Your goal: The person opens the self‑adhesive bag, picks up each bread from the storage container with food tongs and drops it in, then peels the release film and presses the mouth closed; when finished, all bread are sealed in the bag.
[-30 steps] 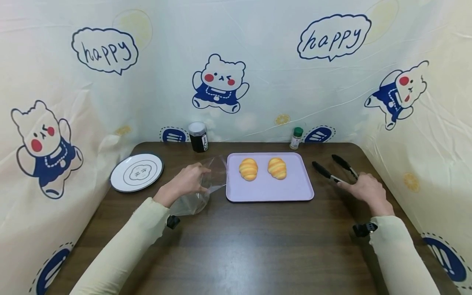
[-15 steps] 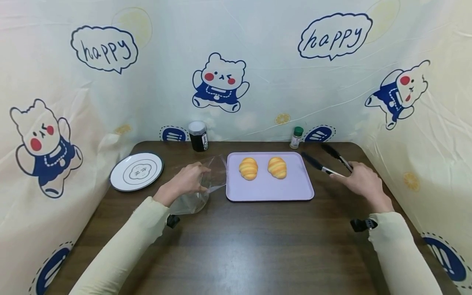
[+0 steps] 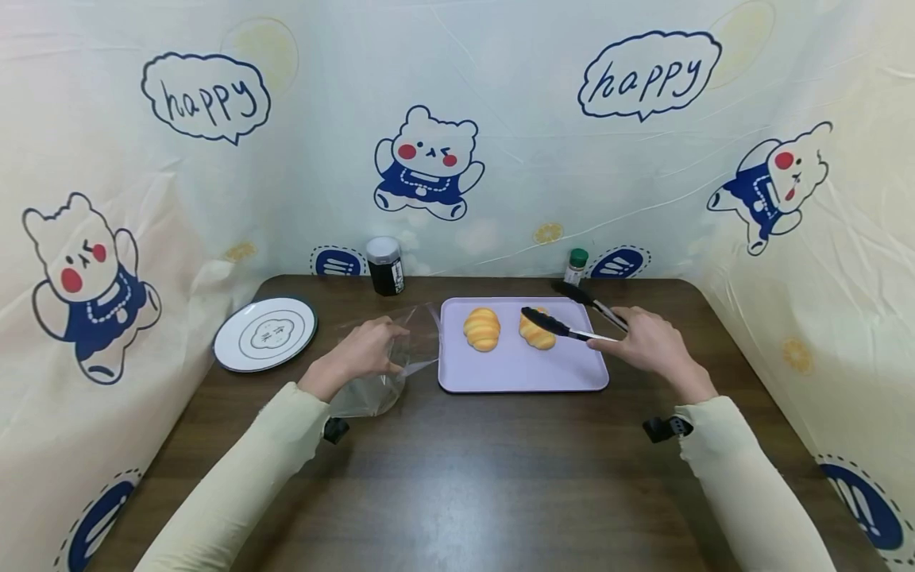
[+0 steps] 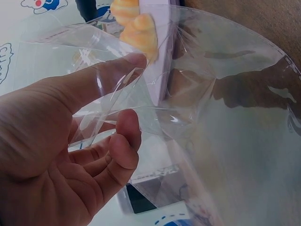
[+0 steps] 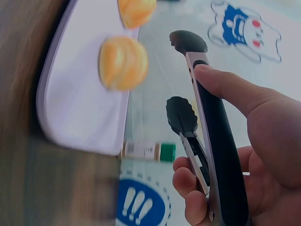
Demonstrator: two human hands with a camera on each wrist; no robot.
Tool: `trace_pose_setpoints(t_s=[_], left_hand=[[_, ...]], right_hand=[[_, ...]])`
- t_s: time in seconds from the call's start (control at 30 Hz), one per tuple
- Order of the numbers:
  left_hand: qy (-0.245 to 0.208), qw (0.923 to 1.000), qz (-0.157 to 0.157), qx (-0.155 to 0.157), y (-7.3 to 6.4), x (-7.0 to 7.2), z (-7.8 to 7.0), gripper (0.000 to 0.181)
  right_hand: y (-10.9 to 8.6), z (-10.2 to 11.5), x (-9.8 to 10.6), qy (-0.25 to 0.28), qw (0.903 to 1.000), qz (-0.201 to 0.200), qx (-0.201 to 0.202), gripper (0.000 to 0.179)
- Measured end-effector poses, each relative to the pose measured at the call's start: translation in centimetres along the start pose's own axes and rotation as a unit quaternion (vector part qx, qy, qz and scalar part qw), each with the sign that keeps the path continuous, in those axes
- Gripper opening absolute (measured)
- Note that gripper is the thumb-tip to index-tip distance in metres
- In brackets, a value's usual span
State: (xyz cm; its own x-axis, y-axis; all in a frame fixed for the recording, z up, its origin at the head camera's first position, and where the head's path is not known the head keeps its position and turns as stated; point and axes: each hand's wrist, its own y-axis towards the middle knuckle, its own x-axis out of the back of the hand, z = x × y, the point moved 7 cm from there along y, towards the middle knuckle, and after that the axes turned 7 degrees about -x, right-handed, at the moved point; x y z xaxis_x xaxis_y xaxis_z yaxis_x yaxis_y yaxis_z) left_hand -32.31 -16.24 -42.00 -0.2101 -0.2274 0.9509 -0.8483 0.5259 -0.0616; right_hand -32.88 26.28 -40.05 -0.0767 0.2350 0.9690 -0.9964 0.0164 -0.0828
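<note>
At the tray's left my left hand holds a clear plastic bag, its thumb and curled fingers spread apart at the mouth of the film. My right hand grips black-and-silver tongs, whose two arms stand apart. One black tong tip is over the right croissant-shaped bread roll, partly covering it in the head view; contact cannot be told. The other tip is beyond the tray's back right corner. A second roll lies to the left on the lilac tray.
A white plate with a dark rim lies at the table's left. Along the back edge stand a dark jar with a grey lid and a small green-capped bottle. Printed cloth hangs behind the brown table.
My right hand has carried the tongs leftward from the table's right side to over the tray. My left hand and the bag have stayed in place.
</note>
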Motion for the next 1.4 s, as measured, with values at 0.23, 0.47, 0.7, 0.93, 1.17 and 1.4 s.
trace_pose_setpoints(t_s=[0.23,0.47,0.7,0.93,1.17,1.4], left_hand=[[-0.005,1.0,-0.001,0.002,0.0,-0.1,0.1,0.069],[-0.007,1.0,0.005,0.003,0.0,-0.2,0.1,0.068],[-0.006,0.9999,0.009,0.004,0.1,0.0,0.0,0.068],[-0.001,1.0,0.009,0.0,0.0,-0.1,-0.1,0.069],[0.004,1.0,0.007,-0.003,0.1,-0.1,-0.1,0.068],[0.004,0.9999,0.007,-0.008,0.1,-0.2,0.1,0.069]], right_hand=[[0.3,3.9,-1.3,-0.012,0.9988,0.017,0.045,0.092],[0.7,6.5,-2.5,-0.019,0.9966,0.025,0.076,0.087],[1.5,7.9,-3.5,-0.032,0.9954,0.024,0.087,0.086],[1.9,8.8,-4.2,-0.041,0.9951,0.037,0.082,0.087],[2.0,9.0,-4.2,-0.046,0.9955,0.026,0.078,0.083],[1.9,8.9,-4.4,-0.032,0.9956,0.02,0.085,0.078]])
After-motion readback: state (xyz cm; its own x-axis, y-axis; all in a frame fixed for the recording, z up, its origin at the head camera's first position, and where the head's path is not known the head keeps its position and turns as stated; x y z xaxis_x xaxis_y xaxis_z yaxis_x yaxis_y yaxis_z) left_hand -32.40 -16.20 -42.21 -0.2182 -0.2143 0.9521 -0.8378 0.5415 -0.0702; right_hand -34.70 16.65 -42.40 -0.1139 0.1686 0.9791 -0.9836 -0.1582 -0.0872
